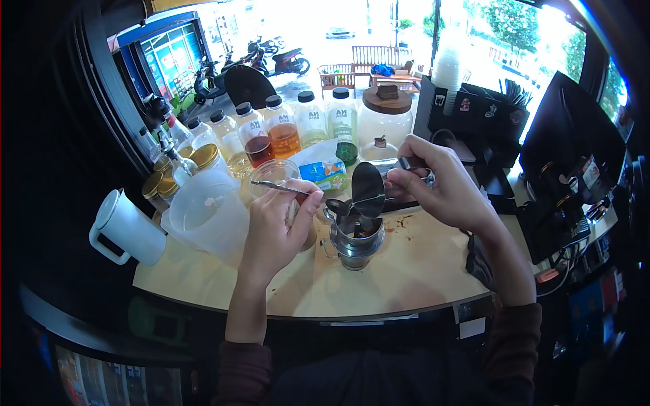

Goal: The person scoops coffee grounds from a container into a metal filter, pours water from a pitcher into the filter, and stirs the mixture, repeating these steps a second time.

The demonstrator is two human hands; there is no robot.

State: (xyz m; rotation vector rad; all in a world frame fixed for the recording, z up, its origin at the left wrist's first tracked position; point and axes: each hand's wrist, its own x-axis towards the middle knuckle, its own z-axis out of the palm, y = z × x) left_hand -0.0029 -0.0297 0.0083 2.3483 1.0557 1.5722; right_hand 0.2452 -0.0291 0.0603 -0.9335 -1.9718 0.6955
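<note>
My right hand [440, 179] pinches the handle of a large dark spoon [368, 191], its bowl tilted over a metal drip filter [357, 233] that sits on a glass. In my left hand [281, 220] is a thin metal utensil [277, 187] held between thumb and fingers. A small spoon bowl [336, 206] shows at the filter's left rim; whether it belongs to that utensil I cannot tell. Dark contents are partly visible inside the filter. Behind my left hand stands a clear plastic cup [274, 170].
Several capped bottles [284, 139] line the counter's back, beside a glass jar with a wooden lid [386, 101]. A white pitcher [128, 227] and a translucent tub [206, 210] stand left. Dark grounds lie right of the filter. A black cup holder [474, 111] stands back right.
</note>
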